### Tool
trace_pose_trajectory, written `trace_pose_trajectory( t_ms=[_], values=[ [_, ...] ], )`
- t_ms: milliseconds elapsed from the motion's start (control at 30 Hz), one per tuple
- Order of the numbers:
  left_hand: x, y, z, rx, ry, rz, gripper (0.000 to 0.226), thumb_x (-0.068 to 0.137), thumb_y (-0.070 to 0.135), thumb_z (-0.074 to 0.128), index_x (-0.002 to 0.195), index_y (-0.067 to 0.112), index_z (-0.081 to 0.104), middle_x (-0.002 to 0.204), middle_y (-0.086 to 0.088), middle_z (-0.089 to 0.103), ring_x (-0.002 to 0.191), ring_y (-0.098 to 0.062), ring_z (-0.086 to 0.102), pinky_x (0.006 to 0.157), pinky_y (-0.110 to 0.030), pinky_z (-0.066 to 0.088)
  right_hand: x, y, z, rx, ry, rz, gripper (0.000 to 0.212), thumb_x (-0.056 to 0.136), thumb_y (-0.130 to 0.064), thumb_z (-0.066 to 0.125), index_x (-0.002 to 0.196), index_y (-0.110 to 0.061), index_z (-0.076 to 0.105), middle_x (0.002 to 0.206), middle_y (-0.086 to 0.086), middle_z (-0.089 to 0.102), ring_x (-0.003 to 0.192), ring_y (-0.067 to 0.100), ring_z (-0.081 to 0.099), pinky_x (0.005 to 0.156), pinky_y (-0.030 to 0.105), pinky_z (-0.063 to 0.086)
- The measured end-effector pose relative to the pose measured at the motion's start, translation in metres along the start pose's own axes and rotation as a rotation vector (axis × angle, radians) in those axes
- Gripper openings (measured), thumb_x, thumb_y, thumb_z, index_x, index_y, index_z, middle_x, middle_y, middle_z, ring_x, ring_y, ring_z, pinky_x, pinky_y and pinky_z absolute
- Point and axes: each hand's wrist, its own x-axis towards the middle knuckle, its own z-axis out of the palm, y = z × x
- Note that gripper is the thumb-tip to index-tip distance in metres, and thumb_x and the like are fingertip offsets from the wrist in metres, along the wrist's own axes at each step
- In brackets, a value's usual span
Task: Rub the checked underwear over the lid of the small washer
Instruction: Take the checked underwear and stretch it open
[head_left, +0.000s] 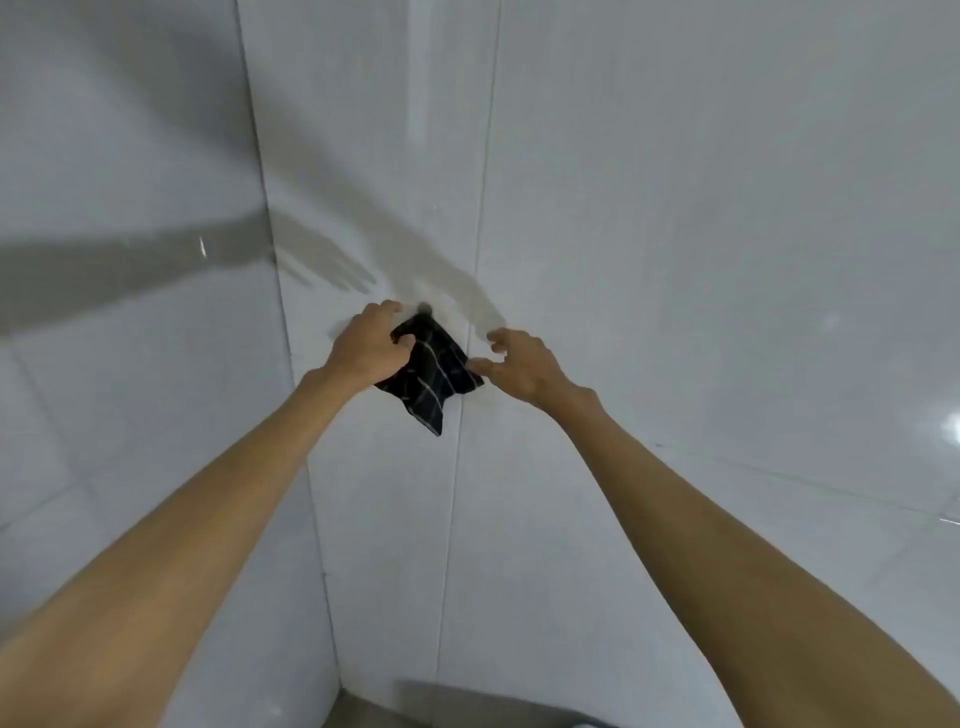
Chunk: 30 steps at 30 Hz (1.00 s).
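The checked underwear (434, 371), black with thin white lines, hangs against the white tiled wall from a small hook (425, 308) at its top. My left hand (371, 345) grips its upper left edge. My right hand (519, 364) is at its right edge, fingers spread, with the fingertips touching or just short of the fabric. The small washer and its lid are not in view.
White glossy wall tiles (675, 260) fill the view, with a corner seam (291, 364) on the left. A strip of grey floor (395, 712) shows at the bottom. Shadows of my arms fall on the wall.
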Motion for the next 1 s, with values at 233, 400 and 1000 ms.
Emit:
trace_pose_trajectory(
  t_ms=[233,400,1000],
  values=[
    [0.026,-0.024,0.028,-0.060,0.035,-0.068,0.037,0.093,0.016,0.059,0.129,0.007,0.055,0.124,-0.013,0.060,0.110,-0.031,0.060,0.086,-0.035,0.047,0.039,-0.009,0.060,-0.018,0.042,0.035,0.027,0.086,-0.029,0.065,0.106,-0.011,0.060,0.096,0.004,0.068,0.089,0.026,0.063,0.074,0.036,0.051],
    [0.032,-0.019,0.021,-0.264,0.224,-0.106,0.019,0.095,0.020,0.057,0.108,0.011,0.069,0.101,-0.007,0.070,0.093,-0.026,0.065,0.081,-0.033,0.051,0.044,-0.007,0.066,-0.042,0.185,0.011,0.014,0.088,-0.018,0.055,0.074,-0.015,0.052,0.068,-0.001,0.056,0.070,0.024,0.056,0.053,0.028,0.036],
    [-0.105,0.090,0.193,-0.204,-0.199,0.178,0.013,0.098,0.025,0.054,0.106,0.019,0.063,0.094,0.000,0.065,0.088,-0.022,0.062,0.083,-0.037,0.050,-0.140,0.231,-0.017,0.196,0.193,0.221,0.023,0.089,-0.030,0.046,0.084,-0.009,0.052,0.073,0.002,0.056,0.066,0.017,0.048,0.062,0.030,0.039]
  ],
)
